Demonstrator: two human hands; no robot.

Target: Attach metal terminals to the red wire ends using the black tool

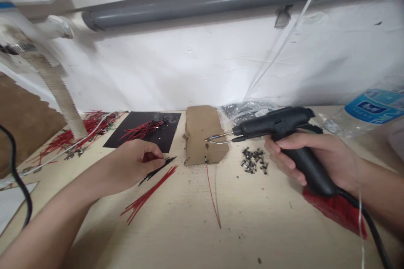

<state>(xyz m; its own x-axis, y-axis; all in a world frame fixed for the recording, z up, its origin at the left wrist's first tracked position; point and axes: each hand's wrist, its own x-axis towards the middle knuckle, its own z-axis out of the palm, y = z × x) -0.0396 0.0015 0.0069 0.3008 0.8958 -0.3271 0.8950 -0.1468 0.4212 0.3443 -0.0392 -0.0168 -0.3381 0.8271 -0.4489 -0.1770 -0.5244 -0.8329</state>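
Observation:
My right hand (311, 153) is wrapped round the grip of a black soldering gun (277, 124), whose metal tip (214, 138) points left over a brown cardboard piece (202, 128). My left hand (139, 162) is closed in a pinch on a bundle of thin black wires (158, 170) lying on the bench. A bunch of red wires (148, 195) lies just below that hand. One single red wire (213, 197) runs down from the cardboard's lower edge. A small heap of tiny dark metal parts (254, 161) sits between the cardboard and my right hand.
A black mat (126, 132) with red wires on it lies at the back left, beside a larger pile of red wires (66, 136). A clear bag of parts (249, 111), a plastic water bottle (369, 109), a red bundle (339, 210) under my right wrist and a black cable (19, 180) are nearby.

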